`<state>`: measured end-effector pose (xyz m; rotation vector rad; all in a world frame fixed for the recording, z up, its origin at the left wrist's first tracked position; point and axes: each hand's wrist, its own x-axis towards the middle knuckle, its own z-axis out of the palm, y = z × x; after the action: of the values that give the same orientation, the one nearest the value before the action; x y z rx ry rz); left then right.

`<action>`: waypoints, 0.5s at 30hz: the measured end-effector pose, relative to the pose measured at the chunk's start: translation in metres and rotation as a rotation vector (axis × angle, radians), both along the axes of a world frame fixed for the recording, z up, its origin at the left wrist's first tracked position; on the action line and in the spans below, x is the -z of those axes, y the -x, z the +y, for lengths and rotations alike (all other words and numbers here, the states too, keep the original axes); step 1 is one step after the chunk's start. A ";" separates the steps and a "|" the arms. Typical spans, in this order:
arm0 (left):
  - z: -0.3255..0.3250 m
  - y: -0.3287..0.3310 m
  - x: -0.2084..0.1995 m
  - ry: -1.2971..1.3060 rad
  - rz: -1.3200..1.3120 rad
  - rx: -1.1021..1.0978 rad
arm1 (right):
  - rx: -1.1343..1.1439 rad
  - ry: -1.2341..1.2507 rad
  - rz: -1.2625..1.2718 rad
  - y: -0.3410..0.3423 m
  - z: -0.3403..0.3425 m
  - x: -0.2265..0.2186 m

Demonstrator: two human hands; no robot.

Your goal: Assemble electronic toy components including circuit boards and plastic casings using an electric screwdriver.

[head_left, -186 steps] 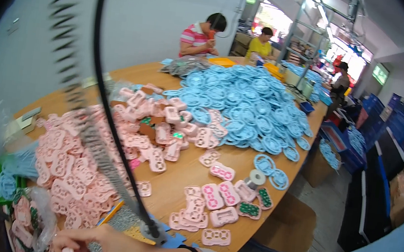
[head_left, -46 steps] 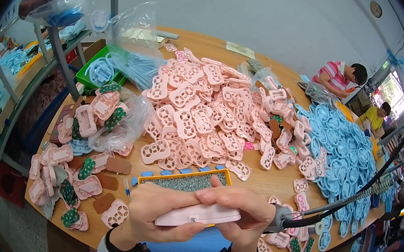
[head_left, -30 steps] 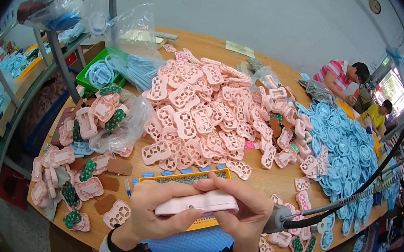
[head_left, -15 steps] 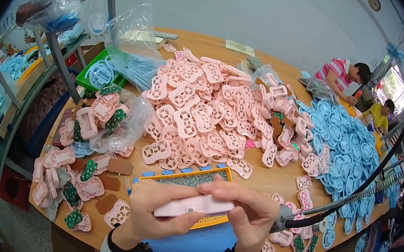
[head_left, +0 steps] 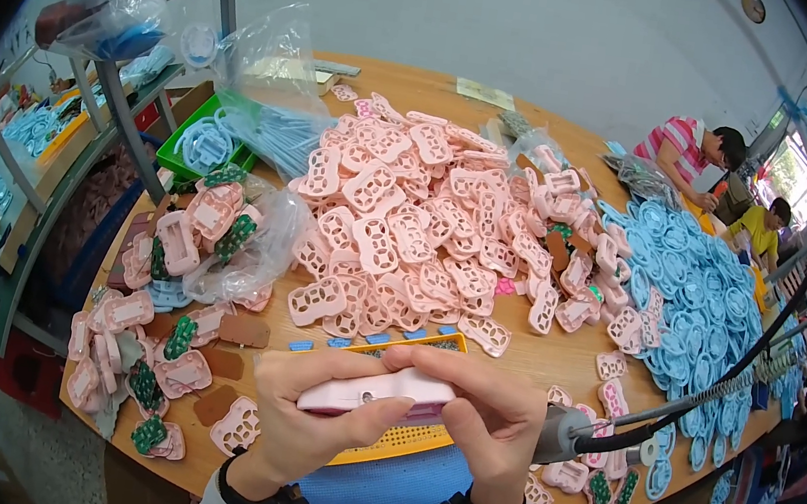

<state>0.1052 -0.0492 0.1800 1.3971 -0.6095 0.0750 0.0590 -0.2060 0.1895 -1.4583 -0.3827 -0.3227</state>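
Note:
Both hands hold a pale pink plastic housing (head_left: 396, 392) level above the table, its narrow edge turned toward me. A small round hole with something grey in it shows on that edge, and a darker pink strip shows along the underside. My left hand (head_left: 313, 412) grips the left end, thumb below and fingers over the top. My right hand (head_left: 493, 424) closes round the other end, fingers along the top and thumb at the lower side. Under the hands lies a yellow tray (head_left: 400, 441) with small grey metal pieces, partly hidden. A blue foam mat (head_left: 374, 495) is nearer me.
Beyond the tray rises a heap of pink openwork plates (head_left: 407, 222). Blue plastic parts (head_left: 699, 308) pile up at right. A cylindrical tool (head_left: 562, 438) on a black cable hangs beside my right hand. Pink housings with green boards (head_left: 179, 337) lie left. Two people (head_left: 682, 155) sit far right.
The pink housing has tipped so that its darker pink underside shows, and it has moved slightly left and up. My right fingers now lie flatter along its top.

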 end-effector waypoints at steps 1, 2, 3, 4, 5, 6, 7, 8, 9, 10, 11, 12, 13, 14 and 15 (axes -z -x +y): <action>0.001 -0.001 0.001 0.004 -0.013 0.007 | 0.002 0.002 0.001 0.000 0.000 0.000; 0.002 -0.001 0.000 0.006 -0.027 0.008 | -0.034 -0.034 -0.021 0.000 0.000 0.001; 0.003 0.000 0.000 0.006 -0.027 0.005 | -0.070 -0.070 -0.043 0.000 0.001 0.002; 0.003 0.001 -0.001 0.024 -0.019 0.019 | -0.073 -0.070 -0.042 0.000 -0.001 0.004; 0.003 0.002 -0.001 0.042 -0.011 0.037 | -0.059 0.023 -0.067 0.000 -0.004 0.006; 0.004 0.002 -0.001 0.043 -0.010 0.036 | -0.045 0.116 -0.090 0.000 -0.006 0.007; 0.004 0.001 -0.001 0.032 -0.004 0.044 | -0.046 0.116 -0.089 0.000 -0.008 0.007; 0.004 0.001 -0.002 0.021 0.001 0.053 | -0.061 0.137 -0.114 -0.002 -0.010 0.006; 0.003 0.000 -0.001 0.020 0.002 0.055 | -0.077 0.158 -0.139 -0.003 -0.011 0.006; 0.002 0.000 0.000 0.019 -0.004 0.055 | -0.075 0.157 -0.137 -0.002 -0.012 0.008; 0.003 0.000 -0.001 0.020 -0.014 0.054 | -0.076 0.140 -0.128 -0.001 -0.010 0.008; 0.005 0.000 -0.002 0.022 -0.017 0.055 | -0.077 0.122 -0.118 0.000 -0.009 0.007; 0.006 0.000 -0.002 0.016 -0.026 0.042 | -0.076 0.124 -0.121 0.000 -0.008 0.005; 0.006 -0.001 -0.001 0.006 -0.033 0.029 | -0.092 0.131 -0.103 -0.003 -0.009 0.005; 0.006 -0.002 -0.001 0.003 -0.035 0.028 | -0.108 0.138 -0.085 -0.004 -0.009 0.004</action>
<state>0.1072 -0.0434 0.1805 1.3867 -0.6577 0.0778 0.0633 -0.2153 0.1854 -1.5557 -0.5598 -0.2759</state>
